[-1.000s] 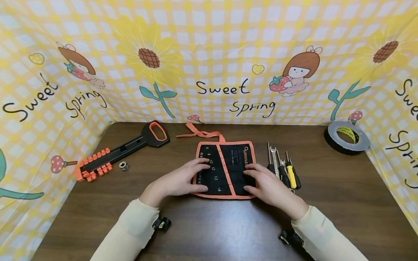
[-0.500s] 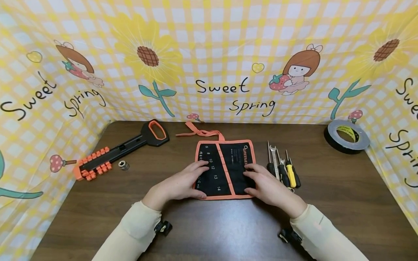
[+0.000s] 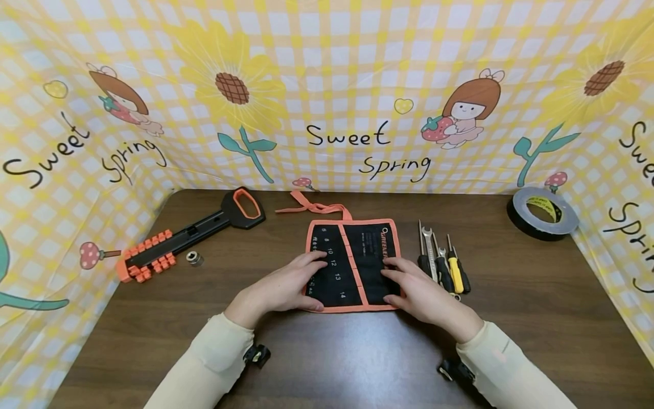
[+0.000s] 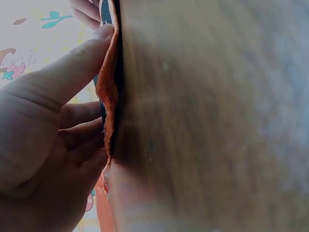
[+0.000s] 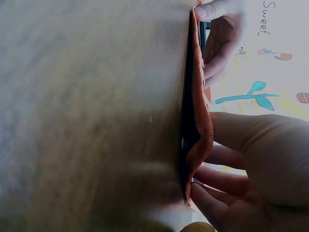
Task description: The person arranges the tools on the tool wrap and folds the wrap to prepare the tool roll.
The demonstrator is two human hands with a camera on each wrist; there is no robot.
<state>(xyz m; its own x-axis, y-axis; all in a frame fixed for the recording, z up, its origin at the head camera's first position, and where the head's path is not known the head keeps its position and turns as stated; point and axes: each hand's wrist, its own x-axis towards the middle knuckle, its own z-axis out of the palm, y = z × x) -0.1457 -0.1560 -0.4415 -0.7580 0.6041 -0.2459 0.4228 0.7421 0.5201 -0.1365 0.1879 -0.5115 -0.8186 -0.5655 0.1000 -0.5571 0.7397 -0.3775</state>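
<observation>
Centre of the tabletop, and here lies the black pouch, flat and unfolded, printed numbers running down its left panel. The left hand rests on the pouch's left side, fingers loosely spread, thumb at the near corner. Across from it, the right hand lies along the right side, fingers relaxed, gripping nothing that the views plainly show.

Now the wrist cameras, low and edge-on! The left one shows the orange trim rippling under the thumb; the right one catches that near edge bowing up over a dark gap, which the head view flattens out. Only from above do the numbers read, and the orange tie shows full length beyond the far edge. The wrench and yellow-handled screwdriver sit just beside the right hand; the tape roll lies well off, far right.
</observation>
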